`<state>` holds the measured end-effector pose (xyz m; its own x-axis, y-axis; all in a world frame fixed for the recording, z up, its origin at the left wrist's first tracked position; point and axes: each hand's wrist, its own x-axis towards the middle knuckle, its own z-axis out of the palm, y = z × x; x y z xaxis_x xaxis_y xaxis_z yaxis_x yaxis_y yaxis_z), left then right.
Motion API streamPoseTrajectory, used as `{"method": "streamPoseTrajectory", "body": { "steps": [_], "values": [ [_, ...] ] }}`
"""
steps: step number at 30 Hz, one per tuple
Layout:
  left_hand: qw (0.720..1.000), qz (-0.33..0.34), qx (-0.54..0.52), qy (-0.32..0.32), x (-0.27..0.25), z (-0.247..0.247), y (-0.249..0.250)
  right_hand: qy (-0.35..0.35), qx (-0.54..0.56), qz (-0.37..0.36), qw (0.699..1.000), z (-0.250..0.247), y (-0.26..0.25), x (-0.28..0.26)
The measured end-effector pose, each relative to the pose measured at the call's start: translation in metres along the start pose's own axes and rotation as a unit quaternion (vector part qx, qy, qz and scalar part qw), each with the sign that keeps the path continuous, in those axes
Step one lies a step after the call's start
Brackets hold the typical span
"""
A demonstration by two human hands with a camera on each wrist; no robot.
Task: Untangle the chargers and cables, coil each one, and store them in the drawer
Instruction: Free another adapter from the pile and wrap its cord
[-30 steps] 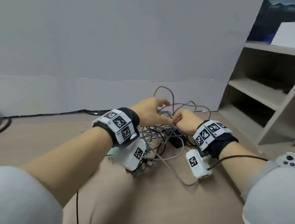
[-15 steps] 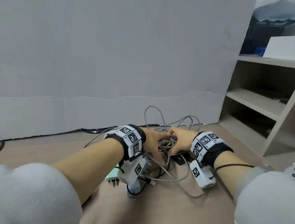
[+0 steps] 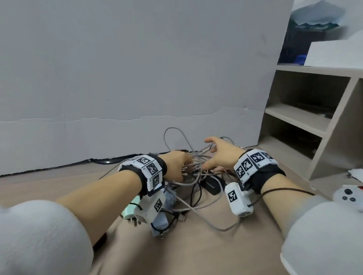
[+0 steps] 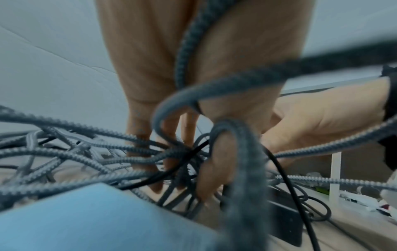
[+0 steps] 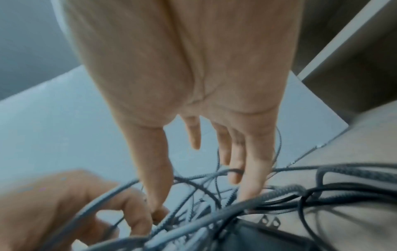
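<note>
None of the cables [image 3: 190,178] is free yet: they lie as one knot on the floor [image 3: 181,251] between and under both hands, grey braided loops crossed with thin black ones. No coil is made, and I can see no drawer, only the open shelves [image 3: 313,119] off beyond the right hand. A black charger [image 3: 209,183] sits just beneath the right hand's heel, and a pale green plug [image 3: 130,209] peeks out under the left wrist. So I'd judge the job barely begun, with the untangling in hand and all the coiling and storing left.

The left hand [image 3: 176,165] is palm-down on the heap, its fingers [image 4: 169,132] dug in among the strands and hooked round several of them. The right hand [image 3: 219,154] reaches forward over the far side of the knot, fingers spread and fairly straight, tips [image 5: 247,190] just among the loops, gripping nothing that I can make out.
</note>
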<state>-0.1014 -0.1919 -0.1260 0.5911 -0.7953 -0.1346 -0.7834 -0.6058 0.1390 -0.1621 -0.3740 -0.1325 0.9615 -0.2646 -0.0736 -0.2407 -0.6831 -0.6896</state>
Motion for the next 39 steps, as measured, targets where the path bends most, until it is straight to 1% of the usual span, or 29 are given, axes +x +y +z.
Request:
{"method": "streamPoseTrajectory", "body": {
  "steps": [2,4,5,6,8,9,10,12,13,16,17,19,21,23,24,26,27,28,29,31,32,33,34,35,36,37,39],
  "values": [
    [0.999,0.002,-0.028,0.035,0.001,0.001,-0.004,0.101,0.053,-0.001,0.994,-0.006,0.005,-0.005],
    [0.996,-0.006,-0.066,0.065,0.0,-0.002,-0.008,0.191,0.093,0.012,0.977,-0.007,0.012,-0.008],
    [0.993,-0.009,-0.085,0.083,0.0,-0.005,-0.011,0.217,0.115,0.024,0.969,-0.006,0.014,-0.01],
    [0.99,-0.011,-0.102,0.098,-0.002,-0.01,-0.013,0.223,0.137,0.032,0.965,-0.005,0.016,-0.011],
    [0.978,-0.01,-0.167,0.122,-0.006,-0.021,-0.02,0.19,0.161,0.026,0.968,0.003,0.018,-0.012],
    [0.967,-0.008,-0.218,0.132,-0.009,-0.026,-0.023,0.168,0.155,0.023,0.973,0.007,0.018,-0.011],
    [0.953,-0.008,-0.27,0.139,-0.012,-0.032,-0.027,0.142,0.131,0.022,0.981,0.01,0.016,-0.012],
    [0.919,-0.003,-0.365,0.148,-0.019,-0.043,-0.035,0.084,0.04,0.023,0.995,0.015,0.012,-0.011],
    [0.9,0.005,-0.408,0.152,-0.022,-0.047,-0.038,0.056,-0.002,0.025,0.998,0.018,0.008,-0.012],
    [0.84,0.029,-0.515,0.166,-0.027,-0.059,-0.043,0.001,-0.07,0.058,0.996,0.028,-0.001,-0.007],
    [0.823,0.036,-0.54,0.172,-0.028,-0.063,-0.043,-0.014,-0.105,0.058,0.993,0.031,-0.004,-0.006],
    [0.798,0.046,-0.573,0.179,-0.029,-0.07,-0.043,-0.045,-0.179,0.052,0.981,0.037,-0.008,-0.002],
    [0.78,0.056,-0.598,0.176,-0.03,-0.075,-0.045,-0.061,-0.208,0.046,0.975,0.04,-0.011,0.002],
    [0.76,0.061,-0.623,0.172,-0.032,-0.079,-0.045,-0.051,-0.152,0.042,0.986,0.037,-0.01,0.006],
    [0.75,0.061,-0.636,0.173,-0.032,-0.08,-0.046,-0.028,-0.104,0.03,0.994,0.034,-0.01,0.007],
    [0.736,0.058,-0.651,0.176,-0.034,-0.081,-0.048,0.039,0.019,-0.003,0.999,0.023,-0.011,0.006],
    [0.731,0.054,-0.656,0.178,-0.036,-0.081,-0.049,0.067,0.102,-0.013,0.992,0.016,-0.014,0.003],
    [0.726,0.054,-0.661,0.18,-0.038,-0.082,-0.05,0.09,0.192,-0.022,0.977,0.009,-0.018,-0.001],
    [0.72,0.051,-0.667,0.183,-0.039,-0.082,-0.052,0.111,0.273,-0.034,0.955,0.001,-0.022,-0.005],
    [0.709,0.037,-0.678,0.191,-0.04,-0.083,-0.054,0.159,0.384,-0.065,0.907,-0.016,-0.029,-0.015],
    [0.706,0.021,-0.68,0.196,-0.039,-0.082,-0.057,0.176,0.413,-0.08,0.89,-0.024,-0.03,-0.019],
    [0.706,-0.001,-0.68,0.199,-0.037,-0.079,-0.059,0.185,0.43,-0.092,0.879,-0.03,-0.032,-0.024],
    [0.707,-0.027,-0.678,0.198,-0.034,-0.075,-0.061,0.186,0.433,-0.1,0.876,-0.033,-0.033,-0.028],
    [0.709,-0.054,-0.676,0.193,-0.031,-0.07,-0.063,0.181,0.422,-0.104,0.882,-0.034,-0.034,-0.031],
    [0.72,-0.083,-0.664,0.186,-0.026,-0.063,-0.065,0.173,0.402,-0.102,0.893,-0.032,-0.036,-0.034],
    [0.739,-0.104,-0.642,0.177,-0.025,-0.055,-0.064,0.165,0.386,-0.097,0.903,-0.028,-0.038,-0.036],
    [0.802,-0.13,-0.559,0.165,-0.018,-0.04,-0.064,0.167,0.371,-0.087,0.909,-0.022,-0.042,-0.036]
  ]
}}
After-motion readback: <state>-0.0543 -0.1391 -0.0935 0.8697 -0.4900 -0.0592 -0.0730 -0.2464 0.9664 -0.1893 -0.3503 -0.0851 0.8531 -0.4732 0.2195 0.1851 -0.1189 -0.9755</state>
